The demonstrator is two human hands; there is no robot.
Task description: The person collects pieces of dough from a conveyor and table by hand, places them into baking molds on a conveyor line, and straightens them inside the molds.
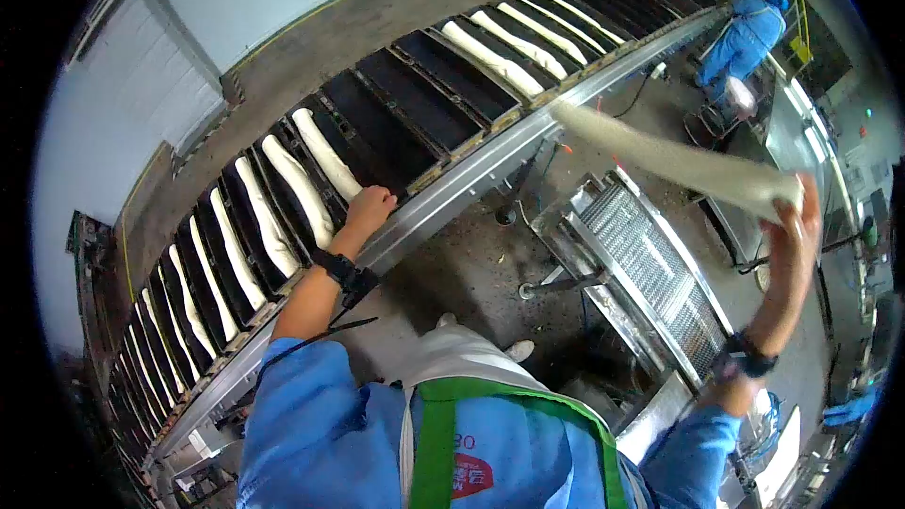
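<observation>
My right hand [794, 219] is raised at the right, its fingers closed on one end of a long pale dough strip [679, 162]. That strip stretches through the air toward the pan line and is smeared by motion. My left hand [370, 207] is down at the near edge of the dark pans, fingers curled at the near end of another dough strip [325, 153] lying in a pan. Its fingertips are partly hidden. Just left of it, a further dough strip [297, 190] lies lengthwise in its own pan.
A long row of dark pans [415, 85] runs diagonally on a metal conveyor rail [462, 162], several holding dough. Below right stands a metal mesh conveyor [650, 264]. A co-worker in blue [749, 38] bends near the far end. Metal worktables [797, 132] line the right side.
</observation>
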